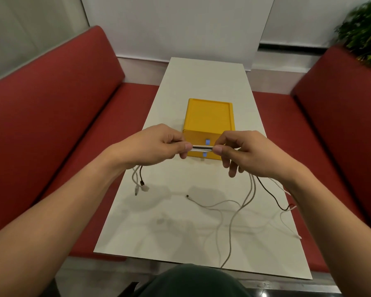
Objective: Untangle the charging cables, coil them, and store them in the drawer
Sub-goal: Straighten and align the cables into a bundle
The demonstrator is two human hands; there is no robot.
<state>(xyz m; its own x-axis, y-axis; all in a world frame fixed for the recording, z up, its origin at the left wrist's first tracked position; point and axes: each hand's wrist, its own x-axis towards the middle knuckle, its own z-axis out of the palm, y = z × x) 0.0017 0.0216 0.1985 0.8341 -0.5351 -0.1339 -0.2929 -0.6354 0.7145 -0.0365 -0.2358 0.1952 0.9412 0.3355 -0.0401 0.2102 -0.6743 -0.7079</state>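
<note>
Several white and black charging cables point(202, 147) run as a taut bundle between my two hands, held above the table. My left hand point(159, 144) pinches the bundle at its left end, and my right hand point(242, 152) pinches it at the right. Short ends with plugs point(142, 185) hang below my left hand. Long white and black lengths point(240, 209) trail from my right hand over the white table point(180, 232). Behind my hands stands a yellow drawer box point(209, 114), its drawers shut, with two blue handles on the front.
One loose cable plug point(187, 196) lies mid-table. Red bench seats point(51, 116) flank the narrow table on both sides. A green plant point(366, 33) stands at the back right. A cable end hangs over the table's near edge point(223, 265).
</note>
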